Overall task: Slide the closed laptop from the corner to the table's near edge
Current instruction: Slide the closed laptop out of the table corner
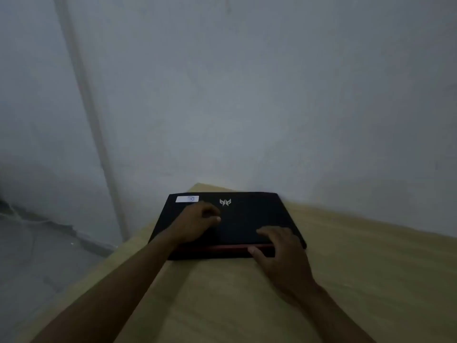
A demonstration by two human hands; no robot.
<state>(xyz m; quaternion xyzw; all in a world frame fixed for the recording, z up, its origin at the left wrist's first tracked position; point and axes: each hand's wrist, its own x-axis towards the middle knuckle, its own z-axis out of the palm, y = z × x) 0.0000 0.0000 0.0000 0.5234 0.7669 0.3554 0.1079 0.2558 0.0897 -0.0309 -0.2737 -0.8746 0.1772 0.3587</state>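
Laptop [247, 219] sits shut at the far corner of the table [371, 268], by the wall. Our left hand [195, 224] lies flat on the lid, fingers loosely curled; right hand [279, 246] pinches the near edge, thumb on front. We pull w/ both evenly, keep it flat & straight toward us
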